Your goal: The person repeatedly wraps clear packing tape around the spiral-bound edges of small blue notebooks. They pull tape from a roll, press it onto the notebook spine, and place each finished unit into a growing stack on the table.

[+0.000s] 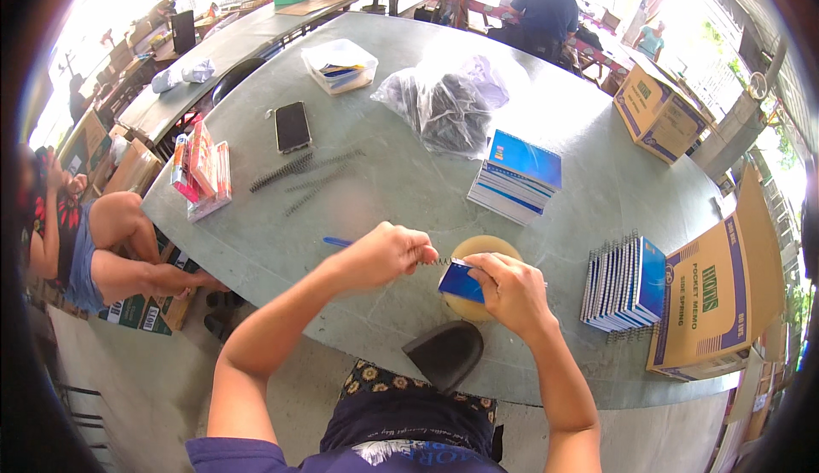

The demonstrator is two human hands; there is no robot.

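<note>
Near the table's front edge, my right hand (510, 287) holds a small blue-covered notebook (461, 284) over a round yellowish disc (485, 245). A thin dark spiral wire (441, 261) sticks out leftward from the notebook's top edge. At its free end, my left hand (391, 251) is closed in a pinch, thumb and finger together. Left of the notebook lies a blue pen-like stick (338, 241), partly hidden by my left wrist. Just below the disc, a black curved pad (445, 355) rests at the table edge.
Loose black spiral wires (281, 172) lie left of centre, below a phone (293, 127). Notebook stacks stand ahead (517, 179) and at right (627, 284), beside an open cardboard box (717, 294). A plastic bag (452, 106) and white tub (339, 68) sit farther back. Someone sits at left.
</note>
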